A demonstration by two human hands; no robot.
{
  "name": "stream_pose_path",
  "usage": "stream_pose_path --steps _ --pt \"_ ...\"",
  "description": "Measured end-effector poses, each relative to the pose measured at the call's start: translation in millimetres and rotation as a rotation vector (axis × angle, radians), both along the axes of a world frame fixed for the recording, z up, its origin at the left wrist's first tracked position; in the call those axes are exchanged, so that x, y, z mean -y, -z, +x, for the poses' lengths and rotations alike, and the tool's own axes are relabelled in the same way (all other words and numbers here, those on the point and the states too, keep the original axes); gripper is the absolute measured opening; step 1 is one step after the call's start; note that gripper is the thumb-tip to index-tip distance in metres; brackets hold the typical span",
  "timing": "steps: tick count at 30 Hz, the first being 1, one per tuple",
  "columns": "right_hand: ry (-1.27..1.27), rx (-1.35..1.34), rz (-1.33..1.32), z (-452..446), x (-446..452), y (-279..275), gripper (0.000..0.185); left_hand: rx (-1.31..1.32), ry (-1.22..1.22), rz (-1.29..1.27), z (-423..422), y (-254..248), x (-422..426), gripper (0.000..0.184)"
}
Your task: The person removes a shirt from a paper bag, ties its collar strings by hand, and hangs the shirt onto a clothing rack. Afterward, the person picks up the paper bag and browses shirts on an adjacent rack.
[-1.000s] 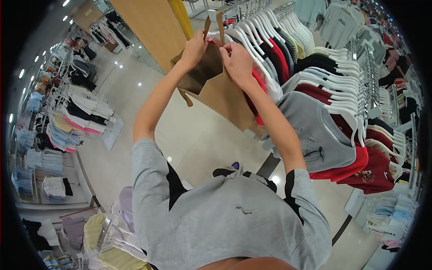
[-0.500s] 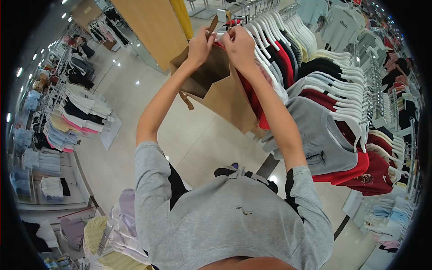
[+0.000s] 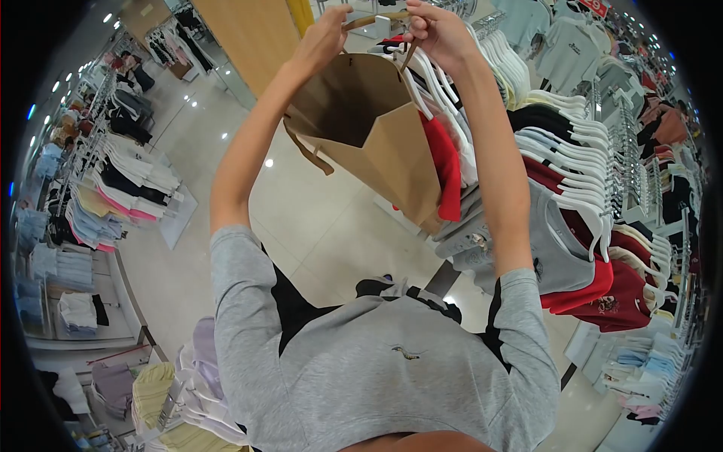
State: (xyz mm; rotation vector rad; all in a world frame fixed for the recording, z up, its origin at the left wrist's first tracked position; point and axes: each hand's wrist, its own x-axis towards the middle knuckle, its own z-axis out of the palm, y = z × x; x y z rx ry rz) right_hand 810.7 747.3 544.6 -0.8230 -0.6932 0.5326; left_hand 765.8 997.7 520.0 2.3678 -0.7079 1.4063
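Observation:
A brown paper shopping bag (image 3: pixel 395 154) hangs open at the top, tilted, in front of me by the clothes rack. Its far strap handle (image 3: pixel 367 22) is stretched between my hands. My left hand (image 3: pixel 325 36) is closed on the left part of that strap, above the bag's rim. On the other side, my right hand (image 3: pixel 444 34) pinches the strap near its right end. The near strap handle (image 3: pixel 307 153) dangles loose from the bag's front edge. Inside the bag it is dark, and I cannot make out any contents.
Close on the right stands a rack of shirts on white hangers (image 3: pixel 576 139), with a grey shirt (image 3: pixel 557 237) and red shirts (image 3: pixel 614 297) facing me. More clothes racks (image 3: pixel 132 181) line the left. Purple and white garments (image 3: pixel 207 369) hang low at the left. Tiled floor (image 3: pixel 316 226) lies below.
My hands have moved apart, the left slightly left and up, the right to the right and up. The strap is now drawn out between them, and the bag's mouth has risen and shows more.

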Motion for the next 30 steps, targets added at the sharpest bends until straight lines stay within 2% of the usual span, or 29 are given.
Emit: stream_pose_path --steps 2,5,8,11,14,15,18,21,24,25,28,30 --pt "0.072 -0.042 -0.020 -4.3 3.1 -7.8 0.014 -0.020 0.032 -0.089 5.0 -1.4 1.4 0.017" --pt "0.170 -0.089 -0.030 -32.0 4.2 -29.9 0.012 -0.185 0.184 -0.155 4.6 0.7 -0.7 0.016" --pt "0.213 -0.072 -0.088 -43.2 4.3 -41.0 0.013 -0.586 0.448 -0.504 11.1 3.0 -1.2 0.016" --pt "0.161 0.028 -0.087 -14.6 4.2 -30.3 0.017 -0.780 0.482 -0.616 7.6 -12.9 2.0 0.023" --pt "0.175 0.113 -0.122 -5.3 1.5 -23.7 0.021 -0.830 0.453 -0.505 20.4 -18.9 -12.7 0.027" --pt "0.167 0.112 -0.159 -5.3 1.8 -22.2 0.023 -0.894 0.499 -0.546 20.7 -22.5 -11.7 0.028" --pt "0.166 0.101 -0.149 -6.5 1.0 -20.2 0.024 -0.771 0.453 -0.348 12.5 -25.4 -2.0 0.027" --pt "0.133 0.090 -0.137 -15.2 -1.0 -31.8 0.024 -0.687 0.511 -0.180 9.9 -17.7 7.3 0.026" --pt "0.106 0.091 -0.078 -14.6 -1.5 -39.3 0.025 -0.866 0.560 -0.239 17.6 -3.5 5.2 0.026" --pt "0.102 0.094 -0.046 -11.0 -1.8 -40.1 0.026 -0.963 0.663 -0.347 14.7 -0.2 6.0 0.024" --pt "0.126 0.108 0.032 -2.2 -3.4 -42.5 0.028 -0.938 0.575 -0.335 4.3 -2.2 7.1 0.023" --pt "0.154 0.067 0.042 -3.9 -1.0 -42.7 0.030 -0.938 0.613 -0.451 -3.0 -1.0 10.1 0.023"
